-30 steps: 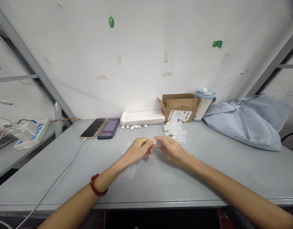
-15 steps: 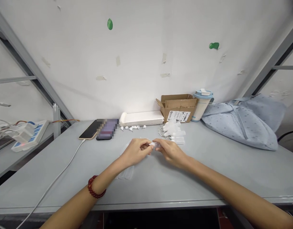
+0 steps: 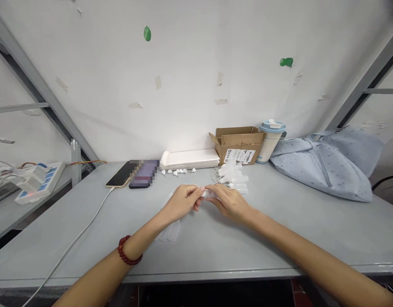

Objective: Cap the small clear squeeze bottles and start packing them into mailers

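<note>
The left hand (image 3: 182, 201) is pinching a white cap (image 3: 203, 194). The right hand (image 3: 232, 202) is gripping a clear tube (image 3: 211, 194). Cap and tube are meeting end to end between the hands, over the table (image 3: 247, 249). Loose caps (image 3: 176, 173) are lying beyond the left hand; a tube pile (image 3: 230, 172) is lying beyond the right.

Grey table (image 3: 247, 251): lower half
Phones (image 3: 120, 174): centre-left
Cardboard box (image 3: 239, 145), cup (image 3: 269, 147): centre-right
Blue fabric (image 3: 321, 170): right
Clear tubes (image 3: 231, 173): centre
</note>
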{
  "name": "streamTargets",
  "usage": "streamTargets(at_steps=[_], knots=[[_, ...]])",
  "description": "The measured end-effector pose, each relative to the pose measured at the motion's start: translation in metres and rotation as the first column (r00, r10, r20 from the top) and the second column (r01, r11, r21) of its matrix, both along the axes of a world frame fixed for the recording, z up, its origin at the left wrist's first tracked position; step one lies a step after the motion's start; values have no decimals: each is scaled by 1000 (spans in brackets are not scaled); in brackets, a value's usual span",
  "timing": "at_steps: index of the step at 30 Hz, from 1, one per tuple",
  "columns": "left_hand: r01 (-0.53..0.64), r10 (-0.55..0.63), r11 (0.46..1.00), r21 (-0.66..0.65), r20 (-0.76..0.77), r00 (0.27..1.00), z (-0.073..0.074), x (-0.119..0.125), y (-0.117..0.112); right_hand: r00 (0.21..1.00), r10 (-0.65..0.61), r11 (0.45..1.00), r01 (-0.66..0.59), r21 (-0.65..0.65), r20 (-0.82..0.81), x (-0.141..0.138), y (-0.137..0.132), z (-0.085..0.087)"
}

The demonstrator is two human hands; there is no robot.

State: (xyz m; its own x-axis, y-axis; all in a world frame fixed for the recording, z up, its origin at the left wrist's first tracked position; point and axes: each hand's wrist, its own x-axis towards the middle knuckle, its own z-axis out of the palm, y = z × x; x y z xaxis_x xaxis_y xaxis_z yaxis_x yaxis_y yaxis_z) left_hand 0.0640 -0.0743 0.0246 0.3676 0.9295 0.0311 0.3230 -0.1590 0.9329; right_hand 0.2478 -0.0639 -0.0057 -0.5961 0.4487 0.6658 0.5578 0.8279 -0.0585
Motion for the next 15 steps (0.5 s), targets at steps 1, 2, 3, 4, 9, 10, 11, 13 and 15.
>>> streamTargets(at_steps=[1,2,3,4,9,10,11,13,15], knots=[[-14,15,1000,-26,21,1000,1,0,0,1000,-10,1000,11,23,-22,0,0,0],[-29,31,998,-50,40,999,2,0,0,999,-15,999,18,48,-45,0,1,1],[-42,46,996,-72,57,997,3,0,0,998,-18,997,22,71,-65,0,1,1],[-53,59,994,-92,72,996,4,0,0,997,-17,996,24,90,-81,0,1,1],[-56,71,988,-142,106,992,6,0,1,996,-7,992,18,124,-88,0,3,2],[-50,65,989,-141,105,992,7,0,1,997,-5,992,15,122,-80,0,3,1],[-45,60,989,-139,105,993,7,-1,1,998,-3,993,12,118,-70,1,4,1],[-39,54,989,-141,106,993,7,-1,1,999,-4,995,9,100,-50,2,4,1],[-31,47,988,-149,107,993,6,-1,0,999,-7,997,9,72,-32,3,4,1]])
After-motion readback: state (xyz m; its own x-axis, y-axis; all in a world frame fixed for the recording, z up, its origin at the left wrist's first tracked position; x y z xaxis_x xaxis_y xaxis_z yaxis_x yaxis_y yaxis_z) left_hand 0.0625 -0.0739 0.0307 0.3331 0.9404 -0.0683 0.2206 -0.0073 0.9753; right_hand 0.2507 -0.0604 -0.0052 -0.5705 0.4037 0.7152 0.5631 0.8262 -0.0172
